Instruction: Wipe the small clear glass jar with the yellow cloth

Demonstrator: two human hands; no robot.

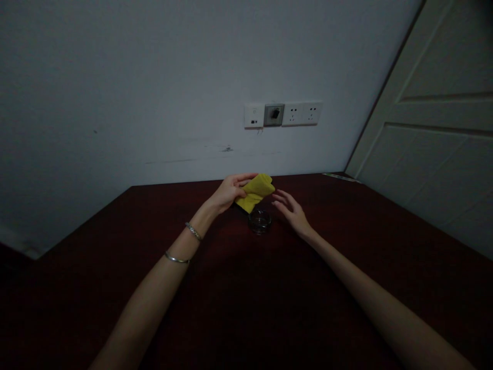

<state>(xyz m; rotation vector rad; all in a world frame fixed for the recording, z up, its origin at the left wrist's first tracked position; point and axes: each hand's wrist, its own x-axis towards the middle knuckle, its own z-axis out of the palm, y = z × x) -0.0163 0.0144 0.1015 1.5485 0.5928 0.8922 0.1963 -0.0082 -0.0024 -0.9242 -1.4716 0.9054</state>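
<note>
Viewing the head camera feed, I log dim light throughout, and fine detail is poor.

Left hand (228, 192): raised above the table (346, 257), thumb and fingers pinched on the near-left edge of a folded yellow cloth (257, 191). The cloth is held off the surface. I cannot count its folds, and the part inside the grip is hidden by the fingers.

Right hand (291, 209): just right of the cloth and slightly lower, with the fingers loosely spread and curved and holding nothing. The fingertips come close to the cloth's right edge. I cannot tell whether they touch it.

Glass dish (260, 221): small, dark and transparent. It sits on the table directly below the cloth, between the two wrists. Its contents, if any, cannot be made out against the dark red top.

Two thin bangles (193, 232) are on the left forearm. Both arms are cut off by the bottom edge.

Beyond the hands, a socket strip (283, 114) sits on the pale wall (115, 77). A door (442, 144) stands to the right of the right hand and is cropped by the frame.
</note>
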